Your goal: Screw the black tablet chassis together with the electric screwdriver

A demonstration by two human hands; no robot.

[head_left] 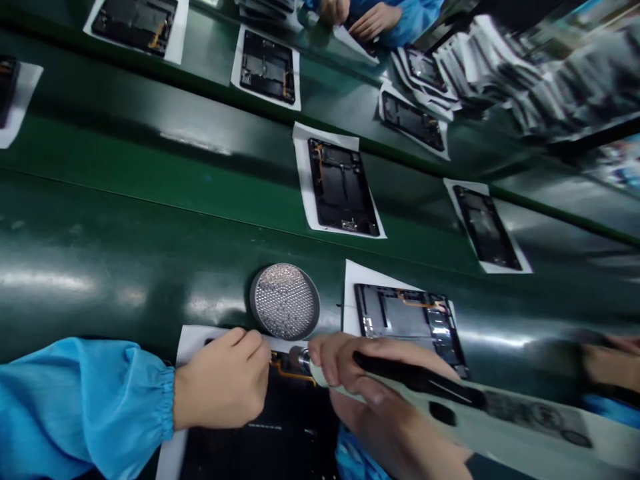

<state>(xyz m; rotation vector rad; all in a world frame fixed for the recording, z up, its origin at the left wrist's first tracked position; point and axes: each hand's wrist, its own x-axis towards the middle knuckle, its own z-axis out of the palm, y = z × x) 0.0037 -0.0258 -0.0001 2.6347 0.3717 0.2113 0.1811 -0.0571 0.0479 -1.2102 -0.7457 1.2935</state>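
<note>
My right hand (365, 373) is wrapped round a pale electric screwdriver (525, 420) with a black lever, its metal nose pointing left over the top edge of a black tablet housing (255, 433). Curled fingers of my left hand (230, 380) press down at that same edge, beside the screwdriver's nose; whatever they pinch is hidden. An orange flex cable (295, 375) shows between the two hands. Under the housing lies a white sheet (200, 337). Just beyond my hands sits a round dish (285, 300) with a perforated face and small dark screws on it.
A second tablet housing (405, 313) on white paper lies right of the dish. Several more, such as one housing (344, 187), lie across the green bench (100, 213). Stacked sheets (490, 60) stand far right. A co-worker's hands (373, 23) are at the back; another person's hand (613, 363) blurs at right.
</note>
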